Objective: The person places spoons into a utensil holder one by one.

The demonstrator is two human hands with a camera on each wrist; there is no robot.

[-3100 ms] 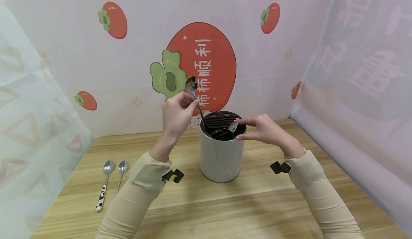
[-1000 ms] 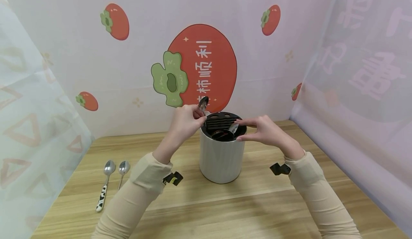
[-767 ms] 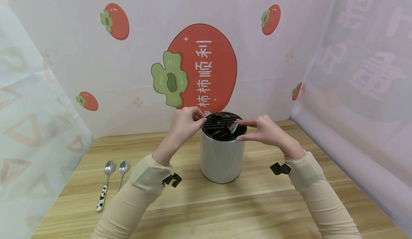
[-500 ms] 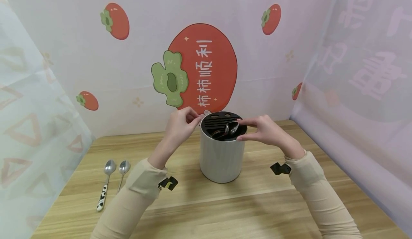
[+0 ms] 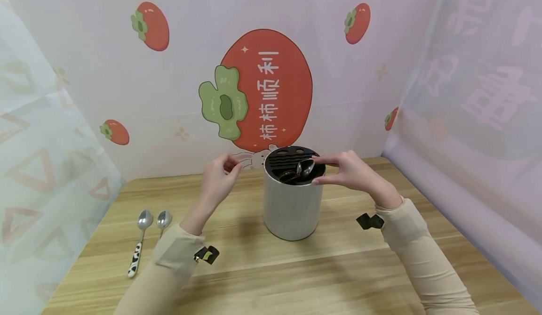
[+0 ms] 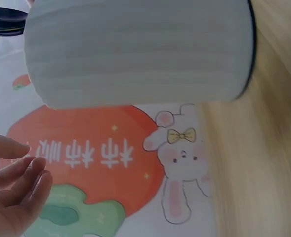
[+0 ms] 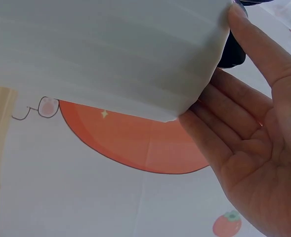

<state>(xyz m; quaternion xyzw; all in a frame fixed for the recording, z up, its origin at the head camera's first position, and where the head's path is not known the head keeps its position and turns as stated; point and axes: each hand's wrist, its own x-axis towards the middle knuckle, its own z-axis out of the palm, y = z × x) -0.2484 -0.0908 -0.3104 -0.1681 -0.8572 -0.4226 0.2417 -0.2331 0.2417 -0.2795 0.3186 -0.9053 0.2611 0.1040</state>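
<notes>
A white cylindrical utensil holder (image 5: pixel 292 216) with a black slotted insert (image 5: pixel 279 162) stands upright on the table. Dark shiny spoon bowls (image 5: pixel 306 167) show at its mouth. My right hand (image 5: pixel 349 171) holds the holder's right rim, thumb at the front and fingers toward the back. In the right wrist view, the thumb (image 7: pixel 239 15) lies at the rim, while the other fingertips are partly hidden behind the white wall. Left of the holder and apart from it, my left hand (image 5: pixel 218 178) hovers with loosely bent fingers and nothing between them.
At the table's left lie two spoons: one with a black-and-white patterned handle (image 5: pixel 134 261), the other (image 5: pixel 164 219) partly hidden by my left sleeve (image 5: pixel 169 263). A printed cloth (image 5: pixel 338 98) hangs behind the wooden table (image 5: pixel 296 282).
My left hand has lowered a spoon into the holder, let it go and drawn back left and toward me. The spoon's bowl now rests at the mouth. My right hand has stayed put.
</notes>
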